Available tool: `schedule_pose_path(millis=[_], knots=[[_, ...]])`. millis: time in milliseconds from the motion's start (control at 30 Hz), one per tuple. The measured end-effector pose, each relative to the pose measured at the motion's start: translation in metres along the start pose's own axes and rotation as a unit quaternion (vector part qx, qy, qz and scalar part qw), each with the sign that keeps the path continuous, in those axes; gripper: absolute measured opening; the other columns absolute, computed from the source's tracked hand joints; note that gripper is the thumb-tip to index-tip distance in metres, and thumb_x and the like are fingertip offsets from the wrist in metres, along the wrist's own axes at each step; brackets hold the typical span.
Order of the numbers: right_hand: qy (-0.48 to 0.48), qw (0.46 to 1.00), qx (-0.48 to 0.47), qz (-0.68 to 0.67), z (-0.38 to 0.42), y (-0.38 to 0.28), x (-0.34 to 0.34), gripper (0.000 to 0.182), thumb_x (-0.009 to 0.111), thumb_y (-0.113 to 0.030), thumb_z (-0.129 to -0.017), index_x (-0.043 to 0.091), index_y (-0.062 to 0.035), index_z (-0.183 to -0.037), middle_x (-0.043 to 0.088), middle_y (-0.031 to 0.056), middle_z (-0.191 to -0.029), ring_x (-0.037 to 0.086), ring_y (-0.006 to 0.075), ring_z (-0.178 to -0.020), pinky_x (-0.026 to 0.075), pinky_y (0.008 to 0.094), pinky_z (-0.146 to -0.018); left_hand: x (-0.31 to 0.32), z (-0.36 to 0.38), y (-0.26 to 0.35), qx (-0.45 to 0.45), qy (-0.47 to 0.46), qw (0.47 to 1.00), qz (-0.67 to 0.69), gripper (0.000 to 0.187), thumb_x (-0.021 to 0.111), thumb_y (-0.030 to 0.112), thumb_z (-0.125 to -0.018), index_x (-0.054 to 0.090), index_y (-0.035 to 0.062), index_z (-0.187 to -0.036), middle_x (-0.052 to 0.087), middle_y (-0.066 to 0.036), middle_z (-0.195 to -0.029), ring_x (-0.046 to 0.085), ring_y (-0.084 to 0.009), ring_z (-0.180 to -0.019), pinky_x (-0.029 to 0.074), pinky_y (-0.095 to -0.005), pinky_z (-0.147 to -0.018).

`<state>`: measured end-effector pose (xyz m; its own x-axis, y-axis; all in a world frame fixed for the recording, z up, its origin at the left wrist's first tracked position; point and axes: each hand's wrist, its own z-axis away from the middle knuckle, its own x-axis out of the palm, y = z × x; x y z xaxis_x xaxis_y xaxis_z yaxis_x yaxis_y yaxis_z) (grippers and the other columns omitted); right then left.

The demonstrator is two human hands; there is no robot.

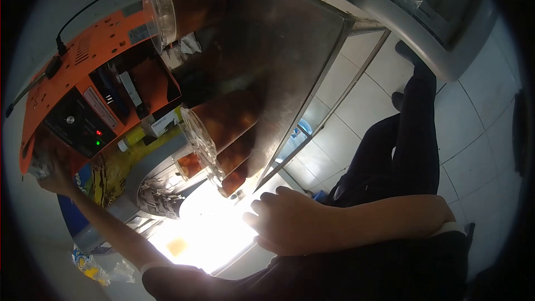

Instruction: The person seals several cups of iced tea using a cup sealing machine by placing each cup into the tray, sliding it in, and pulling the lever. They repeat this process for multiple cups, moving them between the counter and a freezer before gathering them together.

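The left hand [54,178] is at the near lower end of an orange metal box with a black control panel [83,116], by a blurred, pale object [42,163]; its fingers are too dim to tell whether they pinch it. The right hand [287,220] has curled fingers beside a white glare that washes out the surface there; whether it holds anything cannot be told. Stacked clear plastic lids or cups [199,136] lie near the box on the dark metal tabletop [284,39], their contents unclear. Dark-trousered legs [412,128] show over white floor tiles [356,78].
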<state>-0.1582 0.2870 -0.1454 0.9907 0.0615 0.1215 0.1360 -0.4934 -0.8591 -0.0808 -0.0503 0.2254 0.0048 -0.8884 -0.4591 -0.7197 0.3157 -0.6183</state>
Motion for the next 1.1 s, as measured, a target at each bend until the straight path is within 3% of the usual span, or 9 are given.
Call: schedule_pose_path(millis=[200, 333, 400, 433, 467, 567, 700, 933, 1100], knots=[[0.022, 1.0, -0.009, -0.001, 0.001, -0.002, 0.008, 0.018, 0.056, -0.011, -0.076, 0.053, 0.0001, -0.09, 0.053, 0.0095, -0.072, 0.055, 0.0239, -0.065, 0.043, 0.0387, -0.056, 0.035, 0.019, 0.025, -0.111, 0.114, 0.978, -0.135, 0.038, 0.067, 0.026, -0.081, 0.064, -0.0045, -0.104, 0.066, -0.014, -0.096, 0.064, -0.0218, -0.088, 0.049, -0.0345, -0.083], [-0.04, 0.999, -0.006, -0.011, -0.002, -0.012, 0.003, 0.019, 0.056, -0.012, -0.076, 0.053, 0.0014, -0.089, 0.055, 0.011, -0.074, 0.057, 0.0247, -0.066, 0.044, 0.0392, -0.057, 0.007, 0.067, 0.029, -0.159, 0.188, 0.968, 0.052, 0.039, 0.065, 0.028, -0.081, 0.065, -0.0039, -0.103, 0.067, -0.012, -0.092, 0.064, -0.0215, -0.086, 0.049, -0.0346, -0.084], [-0.055, 0.998, 0.006, -0.024, -0.009, -0.018, -0.004, 0.02, 0.056, -0.013, -0.077, 0.054, 0.0019, -0.09, 0.056, 0.012, -0.075, 0.058, 0.0254, -0.068, 0.046, 0.0395, -0.059, -0.028, 0.131, 0.122, -0.265, 0.023, 0.911, 0.315, 0.032, 0.058, 0.021, -0.084, 0.064, -0.0041, -0.102, 0.066, -0.011, -0.091, 0.063, -0.0204, -0.09, 0.049, -0.0352, -0.085], [-0.065, 0.997, 0.013, -0.029, -0.012, -0.02, -0.007, 0.02, 0.057, -0.014, -0.078, 0.054, 0.0022, -0.09, 0.056, 0.0125, -0.076, 0.059, 0.0258, -0.068, 0.046, 0.0396, -0.06, -0.029, 0.161, 0.123, -0.177, -0.136, 0.964, 0.148, 0.029, 0.053, 0.012, -0.085, 0.062, -0.0031, -0.108, 0.065, -0.01, -0.099, 0.06, -0.0195, -0.099, 0.047, -0.0355, -0.089], [-0.077, 0.997, 0.014, -0.008, -0.013, -0.022, -0.009, 0.022, 0.058, -0.018, -0.08, 0.053, 0.0005, -0.091, 0.057, 0.0113, -0.077, 0.059, 0.0253, -0.071, 0.047, 0.0394, -0.063, 0.005, 0.2, 0.086, -0.115, -0.234, 0.931, 0.254, 0.037, 0.042, 0.02, -0.094, 0.056, 0.0022, -0.123, 0.058, -0.009, -0.116, 0.054, -0.0195, -0.109, 0.043, -0.0331, -0.091], [-0.111, 0.993, 0.024, 0.016, -0.015, -0.029, -0.012, 0.027, 0.061, -0.026, -0.083, 0.053, -0.0031, -0.095, 0.057, 0.0093, -0.081, 0.06, 0.0249, -0.077, 0.048, 0.0393, -0.069, 0.079, 0.225, 0.098, -0.348, -0.229, 0.824, 0.385, 0.047, 0.051, 0.022, -0.094, 0.041, 0.0054, -0.137, 0.057, -0.006, -0.111, 0.054, -0.0175, -0.097, 0.042, -0.0318, -0.089], [-0.129, 0.989, 0.064, -0.013, -0.013, -0.027, -0.013, 0.025, 0.059, -0.022, -0.081, 0.054, -0.0019, -0.095, 0.059, 0.0126, -0.081, 0.062, 0.028, -0.076, 0.049, 0.0413, -0.068, 0.123, 0.206, 0.123, -0.489, -0.097, 0.707, 0.501, 0.055, 0.06, 0.02, -0.091, 0.037, 0.0083, -0.14, 0.055, -0.002, -0.095, 0.051, -0.0128, -0.079, 0.042, -0.0292, -0.08], [-0.228, 0.966, 0.117, -0.025, -0.021, -0.03, -0.022, 0.03, 0.061, -0.028, -0.085, 0.054, -0.003, -0.1, 0.062, 0.0142, -0.087, 0.062, 0.0293, -0.085, 0.049, 0.042, -0.075, 0.124, 0.19, 0.117, -0.506, -0.013, 0.417, 0.755, 0.012, 0.054, 0.014, -0.094, 0.046, 0.0101, -0.087, 0.043, 0.002, -0.071, 0.043, -0.0053, -0.056, 0.037, -0.0193, -0.046], [-0.256, 0.956, 0.137, -0.035, -0.041, -0.031, -0.031, 0.031, 0.061, -0.029, -0.084, 0.054, -0.003, -0.1, 0.062, 0.0144, -0.088, 0.062, 0.0302, -0.086, 0.049, 0.0428, -0.077, 0.13, 0.187, 0.108, -0.584, 0.035, 0.259, 0.769, 0.013, 0.055, 0.012, -0.093, 0.046, 0.007, -0.085, 0.044, 0.001, -0.071, 0.041, -0.0064, -0.051, 0.037, -0.0199, -0.046]])
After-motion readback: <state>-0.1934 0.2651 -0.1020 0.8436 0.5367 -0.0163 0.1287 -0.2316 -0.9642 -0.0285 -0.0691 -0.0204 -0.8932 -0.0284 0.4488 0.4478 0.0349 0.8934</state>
